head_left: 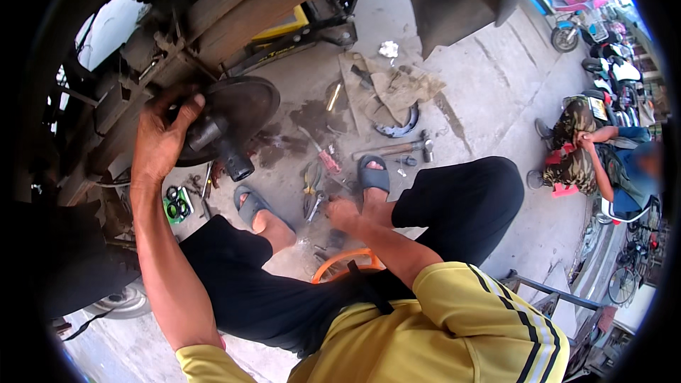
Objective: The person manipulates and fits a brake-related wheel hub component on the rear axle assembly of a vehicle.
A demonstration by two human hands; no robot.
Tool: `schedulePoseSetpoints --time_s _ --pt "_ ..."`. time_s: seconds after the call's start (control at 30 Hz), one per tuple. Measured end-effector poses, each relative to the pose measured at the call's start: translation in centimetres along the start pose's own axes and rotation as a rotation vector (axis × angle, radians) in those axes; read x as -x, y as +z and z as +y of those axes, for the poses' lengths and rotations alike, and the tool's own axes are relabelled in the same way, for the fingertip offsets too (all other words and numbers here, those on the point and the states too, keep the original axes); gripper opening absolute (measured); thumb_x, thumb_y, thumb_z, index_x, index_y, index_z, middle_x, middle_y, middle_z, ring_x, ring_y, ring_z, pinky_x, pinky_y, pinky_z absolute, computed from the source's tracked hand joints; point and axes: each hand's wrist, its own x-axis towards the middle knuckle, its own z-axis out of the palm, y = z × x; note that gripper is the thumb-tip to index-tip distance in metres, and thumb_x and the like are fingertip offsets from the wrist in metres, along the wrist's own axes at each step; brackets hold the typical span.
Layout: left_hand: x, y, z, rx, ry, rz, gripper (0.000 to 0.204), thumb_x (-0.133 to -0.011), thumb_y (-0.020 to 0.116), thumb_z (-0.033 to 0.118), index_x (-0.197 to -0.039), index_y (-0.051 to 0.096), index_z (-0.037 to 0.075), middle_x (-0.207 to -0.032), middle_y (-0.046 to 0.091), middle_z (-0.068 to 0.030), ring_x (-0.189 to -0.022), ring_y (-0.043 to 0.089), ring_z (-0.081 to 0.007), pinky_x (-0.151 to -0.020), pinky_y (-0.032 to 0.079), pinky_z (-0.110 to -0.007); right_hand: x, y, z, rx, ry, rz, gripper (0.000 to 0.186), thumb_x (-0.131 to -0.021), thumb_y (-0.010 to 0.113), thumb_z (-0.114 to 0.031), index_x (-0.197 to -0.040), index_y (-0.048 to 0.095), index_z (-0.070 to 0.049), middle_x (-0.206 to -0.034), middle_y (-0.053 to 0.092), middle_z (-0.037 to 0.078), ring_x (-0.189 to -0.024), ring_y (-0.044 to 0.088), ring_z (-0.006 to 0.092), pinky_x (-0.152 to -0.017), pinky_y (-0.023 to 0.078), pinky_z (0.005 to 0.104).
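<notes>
Disc (254, 108): at 10 o'clock
Left hand (164, 129): thumb spread from fingers, at the disc
Right hand (344, 213): curled near the wrench (315, 207), I cannot tell if pinching
Hammer (397, 149): at 2 o'clock

Yellow shirt (418, 344), black trousers (468, 206), grey sandals (374, 178)

I see yellow lettering (278, 50) at 11 o'clock, along the black edge of the yellow-and-black frame (285, 25); only partly legible. Green card (169, 211) between 8 and 9: any print too small to read. Yellow-and-white panel (598, 109) between 2 and 3: I can't resolve it.
</notes>
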Motion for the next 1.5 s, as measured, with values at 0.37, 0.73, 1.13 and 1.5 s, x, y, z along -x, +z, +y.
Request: schedulePoseSetpoints --time_s 0.37,0.73,1.13,1.5 --pt "0.4 0.2 -0.7 0.112 -0.108 0.016 0.052 -0.093 0.07 0.039 -0.12 0.067 -0.005 -0.107 0.07 -0.0112 -0.103 0.061 -0.0164 -0.097 0.044 -0.03 -0.8 3.7 -2.0 0.251 -0.413 0.116 0.023 -0.082 0.059 -0.021 -0.101 0.069 -0.012 -0.111 0.061 0.006 -0.116 0.053 0.0249 -0.095 0.043 0.0439" --pt "0.0 0.1 -0.9 -0.006 -0.102 0.086 0.073 -0.093 0.063 0.058 -0.124 0.064 -0.008 -0.115 0.068 -0.0154 -0.11 0.059 -0.0198 -0.104 0.039 -0.032 -2.8 -1.8 4.2 0.03 0.228 0.1 0.027 -0.09 0.046 -0.009 -0.112 0.06 -0.001 -0.114 0.064 0.024 -0.105 0.066 0.0382 -0.086 0.056 0.0453" --pt "1.2 -1.9 -2.1 0.029 -0.277 0.121 0.089 -0.094 0.048 0.07 -0.13 0.058 -0.01 -0.129 0.063 -0.0239 -0.122 0.057 -0.0284 -0.108 0.037 -0.036 -5.4 3.1 5.9 0.138 0.281 0.246 0.028 -0.091 0.052 -0.006 -0.118 0.058 0.0 -0.12 0.057 0.019 -0.107 0.065 0.0317 -0.086 0.057 0.0374" --pt "1.7 -1.9 -2.5 0.029 -0.264 0.081 0.08 -0.1 0.045 0.062 -0.13 0.055 -0.011 -0.133 0.059 -0.0279 -0.129 0.052 -0.0317 -0.11 0.034 -0.037 -4.7 1.2 5.6 -0.05 0.286 0.175 0.052 -0.088 0.055 -0.015 -0.134 0.047 0.006 -0.12 0.063 0.026 -0.094 0.069 0.041 -0.082 0.056 0.0489"
